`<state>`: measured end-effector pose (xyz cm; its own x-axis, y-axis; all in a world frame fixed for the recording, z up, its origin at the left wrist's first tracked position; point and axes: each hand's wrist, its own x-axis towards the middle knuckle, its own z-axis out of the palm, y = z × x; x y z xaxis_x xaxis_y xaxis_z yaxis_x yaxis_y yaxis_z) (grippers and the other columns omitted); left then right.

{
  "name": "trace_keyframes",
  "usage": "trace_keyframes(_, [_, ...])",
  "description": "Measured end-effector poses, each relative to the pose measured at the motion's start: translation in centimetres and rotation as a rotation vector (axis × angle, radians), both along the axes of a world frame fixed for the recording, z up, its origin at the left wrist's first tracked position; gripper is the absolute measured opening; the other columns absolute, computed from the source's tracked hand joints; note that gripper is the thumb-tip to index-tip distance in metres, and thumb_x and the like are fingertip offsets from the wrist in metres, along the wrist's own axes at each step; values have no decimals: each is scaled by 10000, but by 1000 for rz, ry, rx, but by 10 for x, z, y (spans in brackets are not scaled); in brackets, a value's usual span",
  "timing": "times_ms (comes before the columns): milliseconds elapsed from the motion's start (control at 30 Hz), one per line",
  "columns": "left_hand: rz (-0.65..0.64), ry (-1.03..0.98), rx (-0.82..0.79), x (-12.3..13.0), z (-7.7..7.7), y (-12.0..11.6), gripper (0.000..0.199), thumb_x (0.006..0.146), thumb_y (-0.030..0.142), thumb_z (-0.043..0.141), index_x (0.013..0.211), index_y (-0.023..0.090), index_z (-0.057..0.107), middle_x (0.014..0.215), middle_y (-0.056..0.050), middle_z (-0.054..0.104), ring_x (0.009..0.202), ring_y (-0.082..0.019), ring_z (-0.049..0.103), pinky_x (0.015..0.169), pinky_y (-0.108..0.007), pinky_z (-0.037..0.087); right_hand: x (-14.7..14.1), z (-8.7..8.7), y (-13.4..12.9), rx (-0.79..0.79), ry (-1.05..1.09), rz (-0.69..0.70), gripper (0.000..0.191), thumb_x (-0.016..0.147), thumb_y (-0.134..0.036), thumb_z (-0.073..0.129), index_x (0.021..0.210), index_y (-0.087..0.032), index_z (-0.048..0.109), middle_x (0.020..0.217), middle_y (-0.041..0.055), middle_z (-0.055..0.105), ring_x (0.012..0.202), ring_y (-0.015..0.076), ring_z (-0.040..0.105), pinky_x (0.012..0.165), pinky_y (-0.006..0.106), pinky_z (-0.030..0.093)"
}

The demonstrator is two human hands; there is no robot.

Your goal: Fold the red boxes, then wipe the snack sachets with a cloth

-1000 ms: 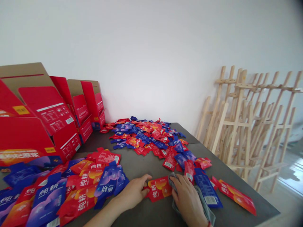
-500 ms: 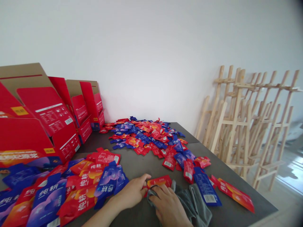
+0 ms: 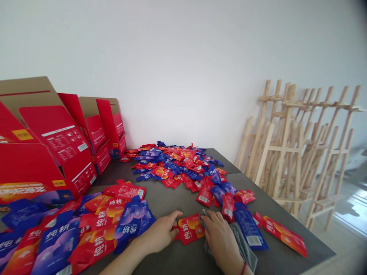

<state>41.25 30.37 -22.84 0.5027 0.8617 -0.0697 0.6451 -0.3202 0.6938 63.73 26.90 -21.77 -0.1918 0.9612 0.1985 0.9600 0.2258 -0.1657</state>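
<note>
Red pouch (image 3: 189,232) sat pinned flat under left hand (image 3: 160,235); right hand (image 3: 220,240) pressed grey cloth (image 3: 243,250) beside it, best wiped gently outward.

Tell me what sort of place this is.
Probably a small packing workroom: red and blue foil sachets heaped on a dark grey table, open red cardboard cartons alongside, and bare wooden easels leaning against the white wall.

Glossy plastic red pouch (image 3: 190,230), soft grey cloth (image 3: 243,247), matt dark table (image 3: 174,198).
</note>
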Motion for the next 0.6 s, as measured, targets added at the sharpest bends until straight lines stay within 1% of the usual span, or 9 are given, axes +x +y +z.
trace_keyframes(67, [2,1,-4,0,-1,0,532,801,216,494,1331,247,458,829,6,655,759,-171,591,656,-245,399,1,2,3,3,3,-15,388,863,-69,471,1184,-201,645,1233,80,613,1110,256,521,961,377,418])
trace_keyframes(133, [2,-1,-3,0,-1,0,544,794,205,495,1335,247,454,835,6,662,771,-170,596,663,-243,407,-4,6,3,4,27,12,399,857,-71,479,1195,-210,638,1244,74,608,1118,255,516,973,379,407])
trace_keyframes(267, [-5,-21,21,1,0,-2,553,792,171,488,1339,248,448,887,5,683,837,-169,614,730,-248,432,-25,10,0,-4,86,192,383,852,-84,505,1154,-273,647,1249,17,607,1107,232,515,970,360,398])
trace_keyframes(333, [-9,-40,31,1,1,-2,558,795,158,482,1345,247,441,935,-3,694,881,-173,621,780,-259,441,-36,10,-1,-19,75,282,352,857,-112,529,1146,-278,643,1232,5,613,1086,227,516,959,354,400])
trace_keyframes(400, [-11,-48,34,1,1,-3,553,808,167,482,1354,243,434,985,-18,701,929,-183,625,827,-272,443,-43,7,-1,-34,39,325,329,860,-144,554,1153,-269,637,1225,12,615,1077,229,513,957,356,397])
trace_keyframes(500, [-14,-44,27,1,1,-2,563,817,179,491,1373,231,419,1032,-37,704,984,-196,622,870,-288,439,-46,5,0,-42,14,301,325,865,-158,563,1163,-271,631,1199,20,625,1071,229,511,958,356,391])
trace_keyframes(600, [-11,-35,20,1,2,-2,583,809,171,498,1382,237,411,1023,-34,707,996,-199,617,866,-289,441,-44,4,1,-37,32,245,319,876,-141,542,1142,-285,643,1162,21,638,1061,230,522,948,356,399])
